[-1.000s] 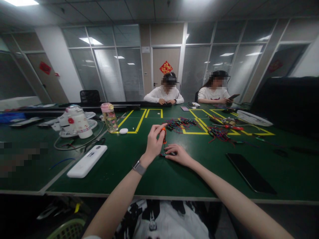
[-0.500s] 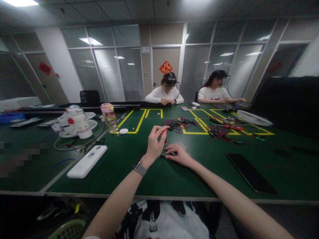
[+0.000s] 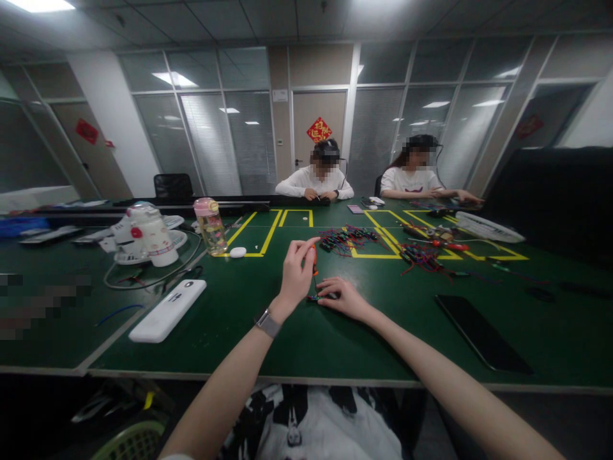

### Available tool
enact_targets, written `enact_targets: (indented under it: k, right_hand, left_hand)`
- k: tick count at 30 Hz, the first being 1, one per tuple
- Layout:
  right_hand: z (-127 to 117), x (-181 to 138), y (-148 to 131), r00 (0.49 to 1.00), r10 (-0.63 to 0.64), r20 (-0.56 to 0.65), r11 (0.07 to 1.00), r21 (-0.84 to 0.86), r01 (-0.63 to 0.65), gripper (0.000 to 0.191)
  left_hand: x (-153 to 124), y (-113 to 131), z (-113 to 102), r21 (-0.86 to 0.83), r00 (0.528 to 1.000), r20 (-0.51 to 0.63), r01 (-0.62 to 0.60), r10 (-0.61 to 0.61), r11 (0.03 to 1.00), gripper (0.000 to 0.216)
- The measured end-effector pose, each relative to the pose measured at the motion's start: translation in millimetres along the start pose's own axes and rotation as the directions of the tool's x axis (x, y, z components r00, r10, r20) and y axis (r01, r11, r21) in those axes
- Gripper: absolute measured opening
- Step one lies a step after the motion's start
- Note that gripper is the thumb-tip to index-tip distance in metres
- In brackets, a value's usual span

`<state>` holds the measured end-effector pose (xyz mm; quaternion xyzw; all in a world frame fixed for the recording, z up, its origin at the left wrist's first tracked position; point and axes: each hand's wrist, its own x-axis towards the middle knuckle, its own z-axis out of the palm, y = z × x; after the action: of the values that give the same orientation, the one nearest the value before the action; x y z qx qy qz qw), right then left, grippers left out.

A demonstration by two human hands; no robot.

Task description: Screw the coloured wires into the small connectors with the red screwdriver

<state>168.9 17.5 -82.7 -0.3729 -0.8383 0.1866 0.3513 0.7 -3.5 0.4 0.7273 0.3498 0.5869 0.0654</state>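
Note:
My left hand is closed round the orange handle of a screwdriver, which stands nearly upright with its shaft pointing down. Under its tip, on the green table, lies a small circuit board, partly covered by fingers. The fingertips of my right hand are pressed together on the board's right side and hold it against the tabletop. Just beyond my hands is a heap of small boards with red and blue wires.
A second wire heap and a red-handled tool lie to the right. A black phone rests near the right front, a white power bank at left, with a drink bottle behind. Two people sit opposite.
The screwdriver's handle and my left hand have shifted slightly left, with the shaft now tilted a little differently. My right hand stays on the circuit board.

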Motion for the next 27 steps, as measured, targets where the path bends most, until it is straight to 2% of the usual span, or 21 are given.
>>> enact_targets:
  k: [5,9,11,17,23,27]
  right_hand:
    - [0.0,-0.2,-0.4,1.000,0.008,0.003,1.000,-0.001,-0.008,0.012]
    - [0.3,-0.4,-0.5,1.000,0.003,-0.005,1.000,-0.003,-0.003,0.011]
    - [0.3,-0.4,-0.4,1.000,0.000,-0.008,1.000,-0.010,0.000,0.011]
    - [-0.6,-0.2,-0.4,1.000,-0.024,0.000,1.000,-0.008,0.024,0.012]
    - [0.5,-0.4,0.1,1.000,-0.015,-0.017,1.000,-0.004,0.015,0.011]
    - [0.1,-0.8,0.3,1.000,-0.016,-0.008,1.000,-0.003,0.016,0.011]
  left_hand:
    - [2.6,-3.2,-0.5,-0.029,0.998,0.055,-0.002,0.003,1.000,0.033]
    - [3.0,-5.0,-1.8,0.048,1.000,-0.028,0.005,-0.003,0.999,0.022]
    - [2.6,-3.9,-1.9,0.051,0.999,-0.035,0.011,-0.009,0.999,0.021]
    - [3.8,-1.5,-1.0,-0.091,0.996,0.089,-0.005,0.013,0.996,0.033]
    - [5.0,-4.3,-3.2,0.002,1.000,0.006,0.002,-0.002,1.000,0.021]
    - [4.6,-3.4,-4.2,-0.039,0.998,0.041,0.051,-0.050,0.998,0.026]
